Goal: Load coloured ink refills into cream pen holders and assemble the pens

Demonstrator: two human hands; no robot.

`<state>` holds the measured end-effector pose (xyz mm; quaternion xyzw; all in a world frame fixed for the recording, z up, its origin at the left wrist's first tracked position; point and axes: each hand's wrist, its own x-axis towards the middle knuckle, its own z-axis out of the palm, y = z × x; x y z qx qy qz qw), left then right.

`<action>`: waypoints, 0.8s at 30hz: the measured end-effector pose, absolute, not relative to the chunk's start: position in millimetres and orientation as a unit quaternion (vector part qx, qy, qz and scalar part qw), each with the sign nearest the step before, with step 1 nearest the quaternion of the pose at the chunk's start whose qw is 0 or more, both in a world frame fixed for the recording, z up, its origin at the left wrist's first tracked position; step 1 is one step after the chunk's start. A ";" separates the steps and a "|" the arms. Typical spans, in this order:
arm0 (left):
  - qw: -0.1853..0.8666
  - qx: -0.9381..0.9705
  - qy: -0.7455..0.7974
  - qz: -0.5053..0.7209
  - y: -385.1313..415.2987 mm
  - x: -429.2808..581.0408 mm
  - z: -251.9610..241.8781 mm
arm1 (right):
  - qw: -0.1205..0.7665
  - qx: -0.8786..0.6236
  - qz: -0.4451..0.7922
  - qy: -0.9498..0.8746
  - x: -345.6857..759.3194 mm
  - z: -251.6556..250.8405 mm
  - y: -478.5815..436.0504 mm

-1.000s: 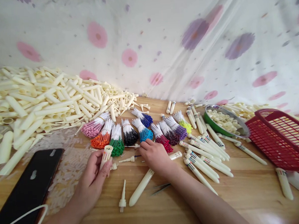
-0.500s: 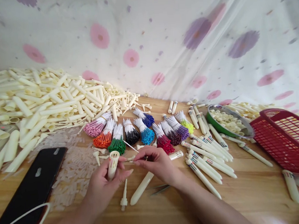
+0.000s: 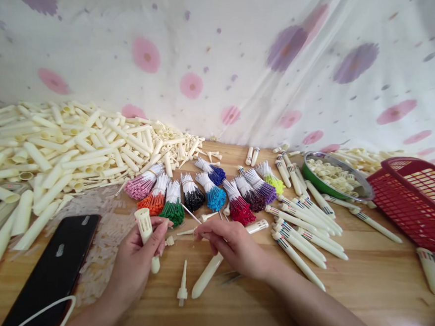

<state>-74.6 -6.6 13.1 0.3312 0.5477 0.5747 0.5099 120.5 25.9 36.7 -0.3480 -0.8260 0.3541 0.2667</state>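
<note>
My left hand (image 3: 137, 260) is closed round a cream slotted pen core (image 3: 146, 233), held nearly upright over the wooden table (image 3: 360, 282). My right hand (image 3: 233, 241) pinches a thin pen refill (image 3: 191, 215) that slants up toward the bundles. Bundles of coloured refills (image 3: 205, 193) lie fanned in a row just beyond both hands. A cream pen barrel (image 3: 206, 278) and a small cream tip piece (image 3: 182, 285) lie on the table between my wrists.
A big heap of cream barrels (image 3: 60, 149) fills the left. A black phone (image 3: 55, 271) with a white cable (image 3: 38, 319) lies at the near left. Assembled pens (image 3: 304, 226), a green bowl (image 3: 311, 179) and a red basket (image 3: 417, 203) are to the right. A flowered cloth (image 3: 269, 55) hangs behind.
My right hand drew back from the refill bundles with one thin refill pinched in it. My left hand turned the slotted core upright and shifted it slightly left.
</note>
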 end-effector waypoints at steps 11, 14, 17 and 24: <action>0.563 0.209 0.515 0.612 1.5 -72.9 27.2 | 0.224 -0.371 0.298 -0.850 116.9 31.9 20.7; 0.571 0.210 0.508 0.610 0.1 -73.0 25.0 | 0.223 -0.372 0.293 -0.852 116.6 30.9 21.0; 0.577 0.213 0.510 0.601 -0.8 -72.2 24.1 | 0.216 -0.375 0.298 -0.851 115.9 30.9 20.9; 0.589 0.217 0.508 0.590 -2.1 -72.7 20.4 | 0.198 -0.382 0.291 -0.854 116.8 29.0 21.8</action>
